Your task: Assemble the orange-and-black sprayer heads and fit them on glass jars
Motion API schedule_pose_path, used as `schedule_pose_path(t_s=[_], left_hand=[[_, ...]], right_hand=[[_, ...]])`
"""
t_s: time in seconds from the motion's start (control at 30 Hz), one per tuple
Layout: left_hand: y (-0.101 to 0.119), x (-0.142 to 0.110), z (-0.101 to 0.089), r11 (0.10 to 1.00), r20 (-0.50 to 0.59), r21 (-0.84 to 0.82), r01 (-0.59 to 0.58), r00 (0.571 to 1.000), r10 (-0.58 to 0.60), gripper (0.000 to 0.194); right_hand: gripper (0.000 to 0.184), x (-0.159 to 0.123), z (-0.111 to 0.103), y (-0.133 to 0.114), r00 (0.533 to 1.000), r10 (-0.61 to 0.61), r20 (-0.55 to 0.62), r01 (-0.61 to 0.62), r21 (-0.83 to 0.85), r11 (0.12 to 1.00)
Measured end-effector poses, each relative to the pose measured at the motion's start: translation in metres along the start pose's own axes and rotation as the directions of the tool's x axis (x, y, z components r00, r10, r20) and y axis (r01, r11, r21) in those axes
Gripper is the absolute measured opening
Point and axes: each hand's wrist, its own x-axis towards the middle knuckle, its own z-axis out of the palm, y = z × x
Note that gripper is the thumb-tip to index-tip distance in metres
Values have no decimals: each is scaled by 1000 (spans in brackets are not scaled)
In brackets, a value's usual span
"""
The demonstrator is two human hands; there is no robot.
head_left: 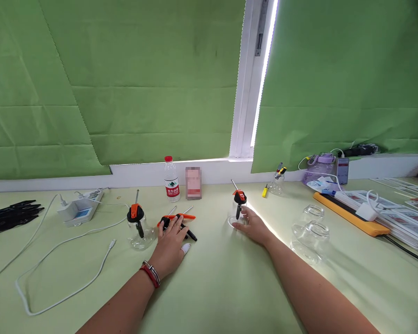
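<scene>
My right hand (255, 226) is closed round the side of a clear glass bottle (234, 221), which stands upright on the table. Its black top has an orange part (240, 195), a thin metal spout and a black piece hanging down the side. My left hand (172, 246) rests with stretched fingers over loose black-and-orange tops (191, 233) with metal spouts, partly hiding them. A white wrap covers the tip of its thumb. Left of it stands another glass bottle (142, 239) with the same kind of top (135, 213).
Clear glass bottles (311, 236) stand at the right. Behind are a water bottle (172, 183), a small upright card (193, 183) and a glass with tools (277, 184). White cable (66, 239) and a power strip (81, 208) lie left; an orange-edged item (351, 215) lies right.
</scene>
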Motion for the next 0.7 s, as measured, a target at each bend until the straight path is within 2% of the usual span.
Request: schedule_pose_path(t_s=[0.1,0.23,0.33,0.4,0.5,0.57,0.63,0.7], left_hand=[[1,0,3,999,35,37,-24,999,23,39],[7,-2,2,993,49,41,-107,993,105,40],[17,-5,-1,983,41,32,-182,983,181,39],[25,-8,-5,972,40,5,-236,971,236,40],[35,-10,-10,952,29,-45,-301,953,303,45],[37,-10,-12,952,-8,-62,-298,954,299,47],[36,-9,-11,960,-52,-72,-271,962,268,46],[32,-8,-9,961,-59,-93,-260,965,255,48]], right_hand=[[70,7,2,7,1000,18,-23,-19,-80,997],[76,9,8,8,988,56,-147,-81,-167,983],[80,6,8,0,970,96,-225,-139,-186,973],[81,1,1,-14,959,57,-278,-121,-220,968],[70,-13,-20,-45,906,-222,-362,47,-434,900],[50,-24,-42,-66,868,-325,-375,36,-605,795],[28,-34,-68,-81,876,-302,-377,-83,-733,675],[24,-41,-95,-85,887,-176,-427,-259,-775,576]])
